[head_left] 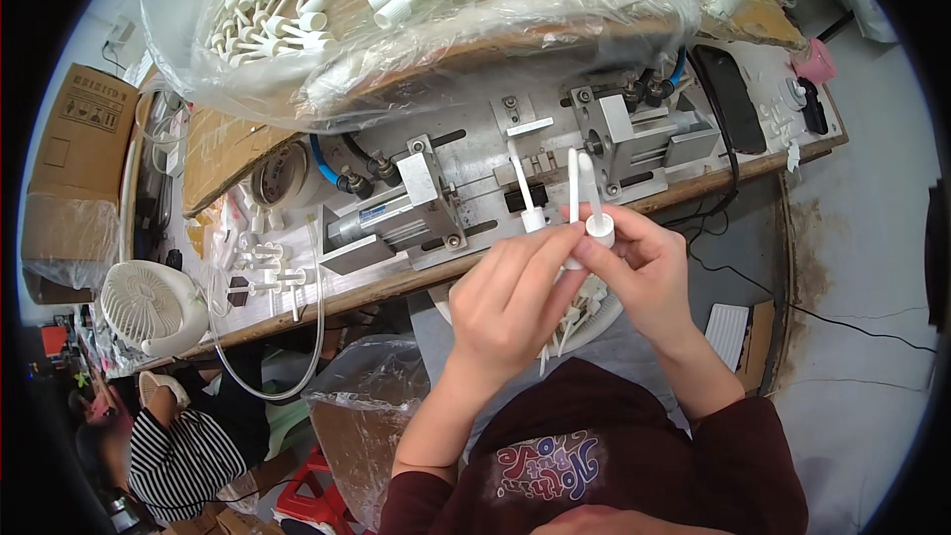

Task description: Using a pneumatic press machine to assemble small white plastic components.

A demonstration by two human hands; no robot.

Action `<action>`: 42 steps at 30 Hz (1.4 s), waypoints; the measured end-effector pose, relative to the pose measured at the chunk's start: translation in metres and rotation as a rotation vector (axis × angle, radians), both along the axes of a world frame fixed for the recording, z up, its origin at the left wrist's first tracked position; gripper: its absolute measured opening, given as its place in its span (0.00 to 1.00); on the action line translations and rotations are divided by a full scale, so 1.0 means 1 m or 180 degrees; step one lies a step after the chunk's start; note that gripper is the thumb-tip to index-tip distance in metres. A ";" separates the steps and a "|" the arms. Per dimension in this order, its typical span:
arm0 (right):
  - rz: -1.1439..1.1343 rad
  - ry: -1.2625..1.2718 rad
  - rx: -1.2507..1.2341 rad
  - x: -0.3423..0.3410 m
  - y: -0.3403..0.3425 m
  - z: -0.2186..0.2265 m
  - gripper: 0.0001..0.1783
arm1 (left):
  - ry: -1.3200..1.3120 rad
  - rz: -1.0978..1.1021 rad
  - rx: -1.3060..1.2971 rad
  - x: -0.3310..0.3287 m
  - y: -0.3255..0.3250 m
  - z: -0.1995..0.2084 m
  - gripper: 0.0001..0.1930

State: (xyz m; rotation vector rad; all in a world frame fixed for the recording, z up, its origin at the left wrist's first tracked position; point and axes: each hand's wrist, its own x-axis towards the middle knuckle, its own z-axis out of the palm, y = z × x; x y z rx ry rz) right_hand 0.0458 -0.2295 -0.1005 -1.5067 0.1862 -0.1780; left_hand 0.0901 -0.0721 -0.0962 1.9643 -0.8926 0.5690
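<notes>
Close together above the bench edge, my two hands each grip a white ribbed cap with a long stem. My left hand (510, 302) is closed on one white applicator cap (574, 183), its stem pointing up and its cap mostly hidden by fingers. Between thumb and fingers, my right hand (644, 272) pinches a second applicator cap (599, 228), whose stem looks translucent. Just beyond my left fingers, another white applicator cap (533, 216) lies in the metal fixture (540, 166) between two pneumatic cylinders. Under my hands, a round white container (606, 315) holds several more stemmed pieces.
Pneumatic cylinders (381, 218) (654, 134) flank the fixture. Clear plastic sheeting (337, 89) at the back holds a pile of white caps. A small white fan (154, 307) and a looped clear tube (315, 357) are at left. A black phone (728, 99) lies at right. Another person (193, 456) sits lower left.
</notes>
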 end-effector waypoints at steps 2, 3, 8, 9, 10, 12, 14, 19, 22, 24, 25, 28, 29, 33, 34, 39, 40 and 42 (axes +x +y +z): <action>0.0211 0.0009 -0.0006 -0.001 0.001 -0.001 0.18 | 0.0142 -0.0008 -0.0049 0.000 0.005 0.001 0.17; 0.0213 0.0082 0.0083 0.000 0.000 0.002 0.19 | 0.0212 -0.0014 -0.0074 0.000 0.007 0.002 0.17; 0.0165 0.0196 0.0230 0.001 -0.009 0.009 0.20 | 0.0367 0.0393 0.0401 0.002 0.011 -0.008 0.17; 0.0162 0.0194 0.0283 0.000 -0.009 0.009 0.20 | 0.0213 0.0454 0.0520 0.005 0.010 -0.011 0.16; 0.0175 0.0189 0.0154 0.000 -0.009 0.010 0.20 | 0.0085 0.0477 0.0741 0.007 0.010 -0.012 0.16; 0.0274 0.0139 -0.0007 -0.001 -0.006 0.012 0.21 | -0.0173 0.0517 0.1181 0.010 0.009 -0.014 0.17; 0.0353 0.0128 -0.0206 -0.002 -0.005 0.015 0.21 | -0.0195 0.0661 0.1192 0.014 0.006 -0.013 0.15; 0.0470 0.0148 -0.0633 -0.004 -0.010 0.021 0.19 | -0.0177 0.0651 0.1085 0.019 0.006 -0.013 0.14; 0.0481 0.0309 -0.0452 -0.004 -0.014 0.024 0.17 | -0.0160 0.0678 0.1063 0.019 0.006 -0.015 0.14; 0.0472 0.0285 -0.0544 -0.005 -0.015 0.023 0.17 | -0.0174 0.0693 0.1078 0.018 0.008 -0.017 0.14; 0.0451 0.0272 -0.0602 -0.005 -0.016 0.024 0.17 | -0.0070 0.0637 0.1066 0.019 0.008 -0.014 0.15; 0.0384 0.0345 -0.0932 -0.005 -0.017 0.024 0.16 | 0.0124 0.0366 0.0794 0.016 0.009 -0.003 0.17; 0.0467 0.0218 -0.1037 -0.003 -0.016 0.023 0.15 | 0.0109 0.0205 0.0547 0.014 0.009 -0.001 0.17; 0.0917 0.0104 -0.1284 0.006 -0.008 0.026 0.14 | -0.0020 -0.0216 -0.0086 0.005 0.007 0.007 0.18; 0.0991 0.0047 -0.1294 0.010 -0.008 0.027 0.14 | -0.0039 -0.0373 -0.0037 0.006 0.011 0.006 0.18; 0.1350 -0.0400 -0.1559 0.033 -0.006 0.048 0.12 | 0.0280 0.0112 -0.0112 0.001 0.017 0.017 0.20; 0.1409 -0.0441 -0.1489 0.038 -0.007 0.051 0.11 | 0.0410 0.0252 -0.0106 0.000 0.019 0.019 0.21; 0.1456 -0.0661 -0.1481 0.049 -0.008 0.054 0.11 | 0.0408 0.0252 -0.0240 0.002 0.021 0.022 0.21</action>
